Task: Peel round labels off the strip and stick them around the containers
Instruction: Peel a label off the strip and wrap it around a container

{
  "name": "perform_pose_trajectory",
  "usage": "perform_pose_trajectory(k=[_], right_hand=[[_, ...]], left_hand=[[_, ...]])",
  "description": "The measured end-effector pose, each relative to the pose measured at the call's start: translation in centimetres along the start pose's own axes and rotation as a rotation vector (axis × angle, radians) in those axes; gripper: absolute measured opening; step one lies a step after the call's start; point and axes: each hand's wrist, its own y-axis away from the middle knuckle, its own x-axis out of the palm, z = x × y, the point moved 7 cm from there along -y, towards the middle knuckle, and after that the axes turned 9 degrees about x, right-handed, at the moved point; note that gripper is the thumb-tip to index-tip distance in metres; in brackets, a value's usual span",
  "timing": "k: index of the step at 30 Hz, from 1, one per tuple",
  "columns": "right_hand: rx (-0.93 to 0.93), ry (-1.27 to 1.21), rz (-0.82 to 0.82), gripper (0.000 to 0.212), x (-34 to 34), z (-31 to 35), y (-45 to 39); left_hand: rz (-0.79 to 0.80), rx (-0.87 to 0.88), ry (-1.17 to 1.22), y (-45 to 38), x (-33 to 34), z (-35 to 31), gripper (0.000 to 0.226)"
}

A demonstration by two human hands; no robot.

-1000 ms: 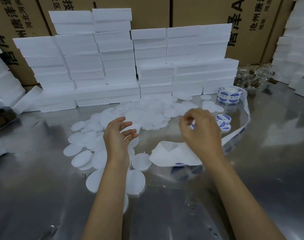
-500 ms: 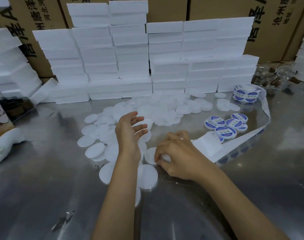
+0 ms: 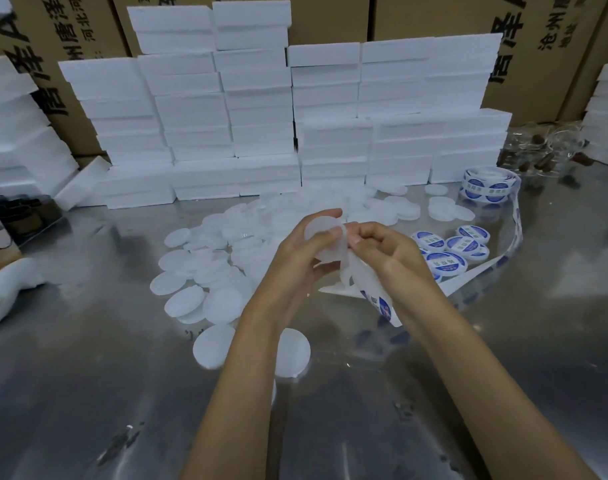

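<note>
Above the table's middle, grip: left hand (image 3: 297,258) holds a round white container (image 3: 325,239) upright between thumb and fingers.
Right hand: right hand (image 3: 387,249) pinches the label strip (image 3: 364,282) end against the container's edge (whether a label is already stuck, I cannot tell).
Strip: it trails down over the steel table (image 3: 88,393) and curves right up to the label roll (image 3: 487,185).
Labelled containers: a small cluster (image 3: 451,249) just right of the hands.
Blank containers: a scattered pile (image 3: 205,271) left and behind.
Backdrop: stacked foam boxes (image 3: 261,109).

Cardboard cartons (image 3: 416,15) behind steel table (image 3: 88,393)
</note>
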Motion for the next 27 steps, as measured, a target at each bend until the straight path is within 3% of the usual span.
perform_pose_trajectory(k=[5, 8, 12, 17, 20, 24, 27], right_hand=[[0.08, -0.154, -0.028, 0.013, -1.1, -0.6, -0.4], [0.022, -0.082, -0.121, 0.011, -2.4, -0.2, -0.7], [-0.163, 0.231, -0.25, 0.002, -4.7, 1.6, -0.6], [-0.216, 0.78, -0.1, 0.02, -4.2, 0.4, 0.8], [-0.257, 1.032, -0.058, 0.016, -3.4, -0.3, 1.1], [-0.174, 0.953, -0.058, 0.013, -3.3, -0.6, 0.8], [-0.073, 0.825, -0.078, 0.019, -3.8, -1.1, 0.6]], left_hand=[[-0.011, 0.049, -0.026, -0.2, 0.3, 0.3, 0.025], [-0.098, 0.052, -0.011, -0.5, -0.5, 0.5, 0.022], [-0.202, 0.033, -0.048, -0.5, -1.7, 0.8, 0.021], [-0.281, 0.032, -0.131, -0.4, -2.5, 1.2, 0.023], [-0.336, 0.025, -0.159, -0.3, -3.2, 1.3, 0.026], [-0.408, 0.062, -0.206, -0.1, -3.3, 0.9, 0.025], [-0.389, 0.266, -0.244, 0.1, -2.9, -1.2, 0.024]])
